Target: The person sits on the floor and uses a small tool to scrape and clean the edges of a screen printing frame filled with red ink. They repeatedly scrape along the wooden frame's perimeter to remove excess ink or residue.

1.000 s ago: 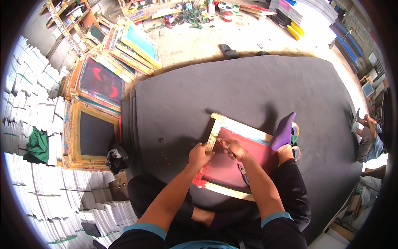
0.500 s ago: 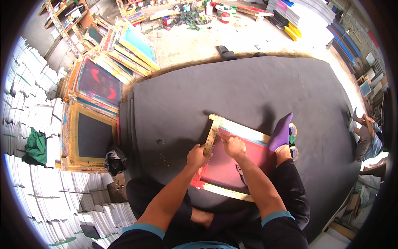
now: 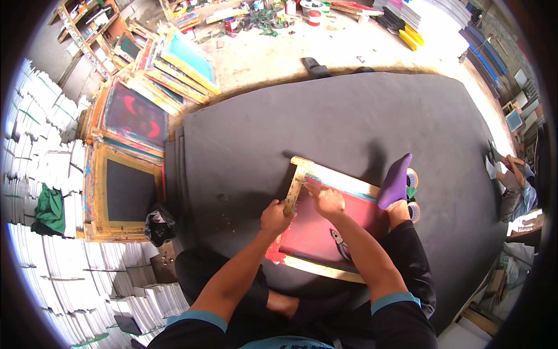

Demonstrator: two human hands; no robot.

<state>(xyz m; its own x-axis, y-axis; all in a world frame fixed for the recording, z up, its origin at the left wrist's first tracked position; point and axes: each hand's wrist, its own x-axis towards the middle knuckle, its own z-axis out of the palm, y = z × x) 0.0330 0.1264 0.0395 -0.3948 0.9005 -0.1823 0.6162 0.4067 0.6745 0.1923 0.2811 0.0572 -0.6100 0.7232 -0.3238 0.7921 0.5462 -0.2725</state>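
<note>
A wooden screen-printing frame [image 3: 336,177] with stained red mesh lies tilted in front of me on a dark grey sheet. My left hand [image 3: 276,217] is wrapped round its left bar. Over the upper left of the mesh is my right hand [image 3: 326,201], fingers curled and fingertips at the inner edge of that bar. Whatever those fingertips may pinch is too small to make out. Pliers [image 3: 339,244] with dark handles rest on the mesh, partly behind my right forearm. My purple-socked foot [image 3: 395,183] is against the frame's right side.
Stacked dark foam-like sheets [image 3: 261,125] lie under me. More printing frames [image 3: 133,186] lean at the left, beside a black plastic bag [image 3: 160,225] and white sheet stacks [image 3: 58,279]. Two tape rolls [image 3: 413,212] sit by my foot. Another person [image 3: 519,189] sits far right.
The view has shifted slightly. My right forearm has moved a little to the right, uncovering more of the pliers. Both hands stay at the frame's left bar.
</note>
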